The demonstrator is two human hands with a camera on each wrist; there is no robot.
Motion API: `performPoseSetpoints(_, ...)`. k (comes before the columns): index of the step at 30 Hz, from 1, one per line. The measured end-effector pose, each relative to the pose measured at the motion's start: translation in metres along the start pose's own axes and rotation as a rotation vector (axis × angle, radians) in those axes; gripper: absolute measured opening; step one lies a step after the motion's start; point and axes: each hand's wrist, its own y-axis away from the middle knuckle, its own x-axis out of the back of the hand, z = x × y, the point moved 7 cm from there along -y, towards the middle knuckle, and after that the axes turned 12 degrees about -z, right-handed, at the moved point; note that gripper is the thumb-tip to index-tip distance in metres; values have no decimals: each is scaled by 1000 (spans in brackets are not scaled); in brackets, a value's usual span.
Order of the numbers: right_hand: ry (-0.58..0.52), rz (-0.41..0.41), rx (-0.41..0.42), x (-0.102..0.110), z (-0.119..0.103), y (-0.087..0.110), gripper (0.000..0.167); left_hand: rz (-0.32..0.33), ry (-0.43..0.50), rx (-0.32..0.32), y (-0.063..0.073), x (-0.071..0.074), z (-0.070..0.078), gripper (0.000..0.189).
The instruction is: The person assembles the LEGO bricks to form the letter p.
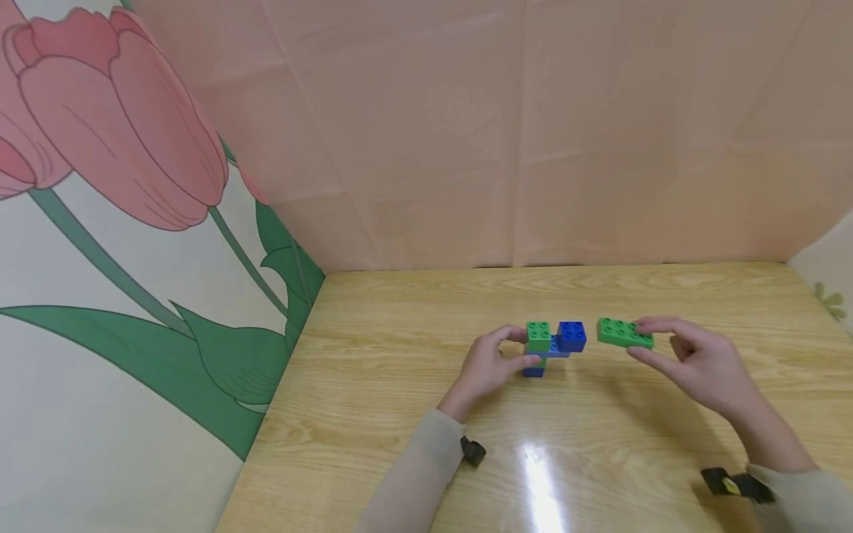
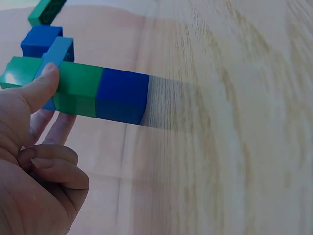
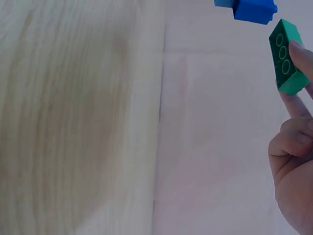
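Observation:
My left hand (image 1: 489,363) pinches a small build of toy building bricks between thumb and fingers, gripping it around the light blue brick (image 2: 57,51). From the bottom up come a dark blue brick (image 2: 122,95), a green brick (image 2: 78,87), the longer light blue one, and a green brick (image 1: 538,335) on top. Another dark blue brick (image 1: 571,336) sits on the light blue brick's right end. To the right, apart from the build, my right hand (image 1: 706,363) pinches a long green brick (image 1: 623,332) by its right end. Its hollow underside shows in the right wrist view.
The build's base appears to meet the wooden table (image 1: 373,355). A pinkish covering (image 1: 426,148) rises behind the table's back edge. At the left stands a panel with printed tulips (image 1: 133,126). Dark straps (image 1: 473,451) are at both wrists.

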Motion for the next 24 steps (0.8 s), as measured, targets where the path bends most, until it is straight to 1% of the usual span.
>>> performPoseSetpoints(8, -30, 1, 80, -6, -12, -13, 56, 2, 0, -2, 0, 0, 0, 41)
performPoseSetpoints(16, -53, -2, 117, -15, -19, -24, 54, 3, 3, 5, 0, 0, -1, 41)
performPoseSetpoints(24, -29, 7, 146, -28, -26, -35, 58, 2, -3, 1, -1, 0, -1, 40)
